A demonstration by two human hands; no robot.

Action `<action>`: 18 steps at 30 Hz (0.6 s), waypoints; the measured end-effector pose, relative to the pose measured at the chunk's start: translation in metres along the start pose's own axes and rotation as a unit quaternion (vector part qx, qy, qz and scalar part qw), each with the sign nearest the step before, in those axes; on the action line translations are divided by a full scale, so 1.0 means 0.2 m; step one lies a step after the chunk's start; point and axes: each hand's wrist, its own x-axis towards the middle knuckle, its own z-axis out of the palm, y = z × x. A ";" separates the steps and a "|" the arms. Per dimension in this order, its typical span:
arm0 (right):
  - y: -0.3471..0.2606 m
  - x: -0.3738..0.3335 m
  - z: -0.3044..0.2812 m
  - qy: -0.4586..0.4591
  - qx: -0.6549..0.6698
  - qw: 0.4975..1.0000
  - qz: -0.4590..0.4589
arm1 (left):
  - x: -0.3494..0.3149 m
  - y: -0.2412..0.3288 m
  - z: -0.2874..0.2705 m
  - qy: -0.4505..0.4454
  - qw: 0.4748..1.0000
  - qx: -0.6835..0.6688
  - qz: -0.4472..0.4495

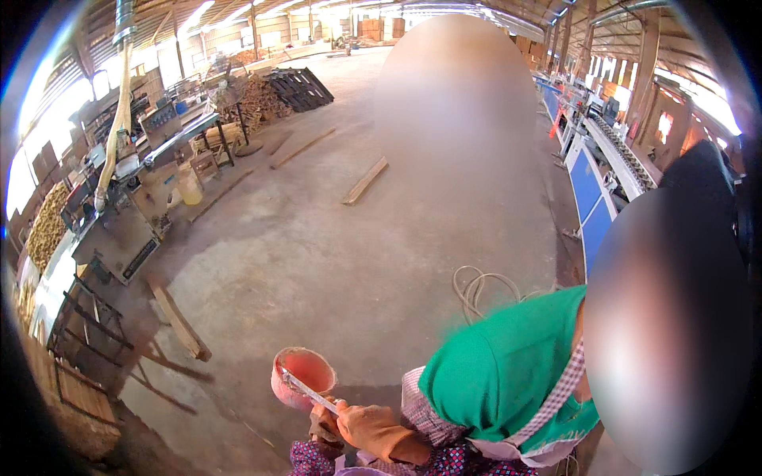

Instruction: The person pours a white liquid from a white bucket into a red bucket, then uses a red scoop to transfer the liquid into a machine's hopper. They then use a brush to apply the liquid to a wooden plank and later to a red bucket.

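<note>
A reddish-pink, round, open-topped pot (282, 387) is in front of me at the lower middle, its mouth tilted up and its rim crusted. My left hand (324, 424), in a brown glove, is closed at the pot's near side. Much of its grip is hidden behind my other hand. In an orange-brown glove, my right hand (377, 432) is closed around one end of a thin pale stick (311, 393). The stick's other end reaches over the mouth of the pot. What lies inside the pot is not visible.
A person in a green shirt (500, 365) leans in close on my right. Wooden boards (181, 324) lie on the concrete floor, with a coiled hose (470, 289) beyond the person. Workbenches with machinery (119, 246) line the left; a blue-panelled conveyor machine (587, 182) runs along the right.
</note>
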 end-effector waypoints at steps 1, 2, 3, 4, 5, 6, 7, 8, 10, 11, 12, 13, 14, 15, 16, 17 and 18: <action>0.00 0.03 -0.01 -0.010 -0.010 1.000 0.015 | 0.04 0.03 -0.01 -0.004 0.995 0.089 0.042; 0.00 0.06 -0.04 -0.019 -0.019 0.999 0.030 | 0.08 0.05 -0.01 -0.005 0.984 0.158 0.080; 0.00 0.08 -0.08 -0.021 -0.017 0.999 0.041 | 0.13 0.05 0.00 -0.008 0.979 0.180 0.098; 0.01 0.10 -0.08 -0.021 -0.019 0.998 0.051 | 0.19 0.05 0.01 -0.010 0.976 0.190 0.110; 0.03 0.11 -0.06 -0.022 -0.020 0.998 0.061 | 0.24 0.01 0.01 -0.022 0.988 0.132 0.075; 0.04 0.12 -0.03 -0.026 -0.019 0.997 0.069 | 0.29 -0.03 0.00 -0.029 0.996 0.073 0.038; 0.05 0.13 0.01 -0.012 -0.037 0.997 0.066 | 0.32 -0.06 0.01 -0.030 0.999 -0.005 -0.018; 0.06 0.14 0.01 -0.012 -0.033 0.996 0.080 | 0.33 -0.07 0.03 -0.025 0.993 -0.086 -0.074; 0.08 0.18 -0.02 -0.011 -0.028 0.994 0.101 | 0.40 -0.06 0.04 -0.097 0.995 0.011 -0.036; 0.05 0.21 -0.05 -0.005 -0.016 0.994 0.105 | 0.44 -0.03 0.02 -0.139 0.981 0.132 0.018; 0.03 0.22 -0.12 -0.004 0.004 0.994 0.113 | 0.47 0.00 0.03 -0.182 0.937 0.284 0.095; 0.03 0.23 -0.12 -0.008 0.000 0.991 0.132 | 0.50 0.04 0.02 -0.201 0.895 0.372 0.143; 0.06 0.24 -0.11 -0.008 -0.011 0.988 0.157 | 0.54 0.08 0.03 -0.210 0.884 0.385 0.160; 0.10 0.24 -0.10 0.004 -0.018 0.986 0.163 | 0.53 0.24 0.03 -0.190 0.932 0.264 0.157; 0.11 0.25 -0.08 0.010 -0.021 0.987 0.162 | 0.56 0.23 0.02 -0.227 0.896 0.371 0.088; 0.12 0.27 -0.08 0.026 -0.045 0.982 0.180 | 0.55 0.24 0.03 -0.221 0.936 0.268 0.062; 0.12 0.28 -0.11 0.017 -0.031 0.981 0.191 | 0.58 0.16 0.04 -0.215 0.951 0.213 0.071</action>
